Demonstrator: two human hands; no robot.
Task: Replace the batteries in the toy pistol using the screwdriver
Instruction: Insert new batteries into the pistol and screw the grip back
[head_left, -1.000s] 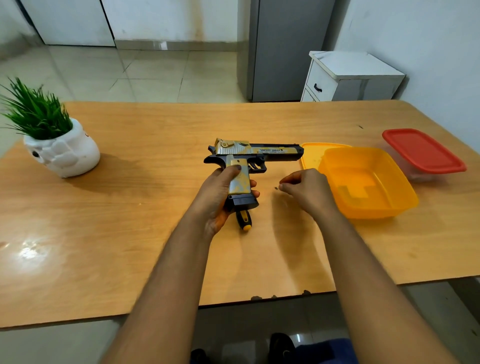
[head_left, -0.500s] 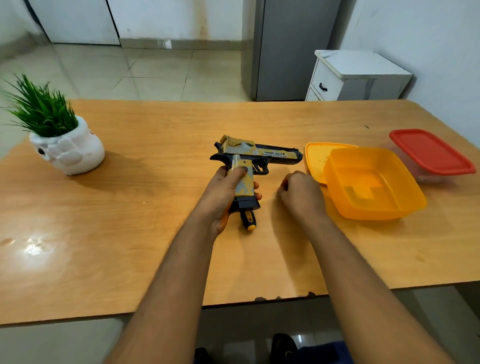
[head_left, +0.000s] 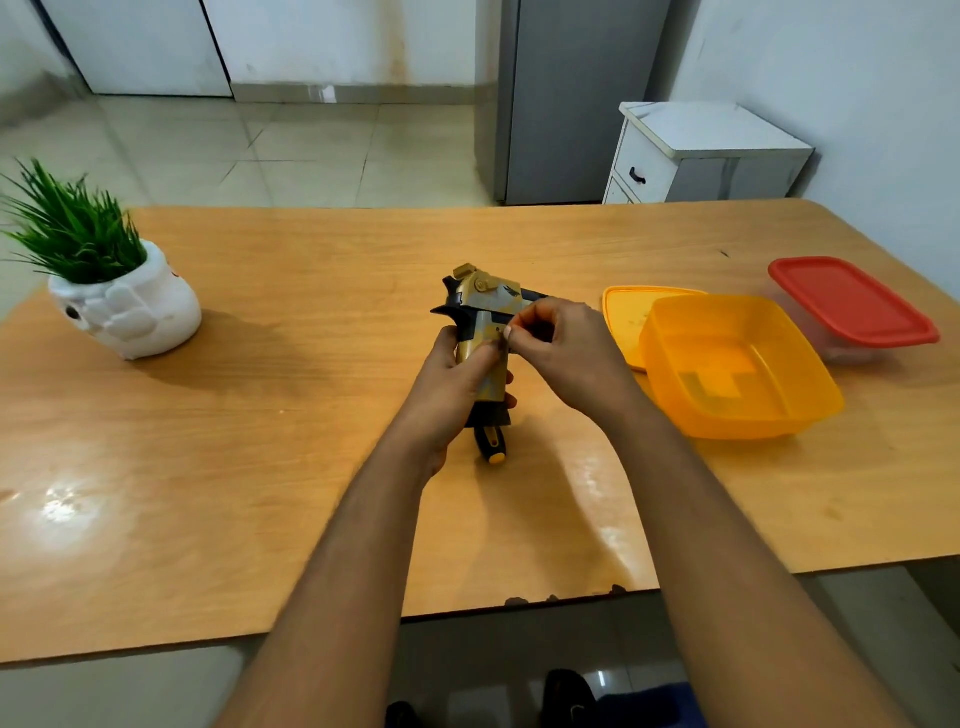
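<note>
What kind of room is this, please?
Probably a room in a home, maybe a kitchen or dining area: a wooden table, a grey fridge on a tiled floor, and a potted plant.

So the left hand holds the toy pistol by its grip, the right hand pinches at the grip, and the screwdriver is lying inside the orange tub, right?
Not quite. The head view shows the screwdriver lying on the table just below the toy pistol, not in the orange tub. The rest holds: the left hand holds the grip and the right hand pinches at it.
</note>
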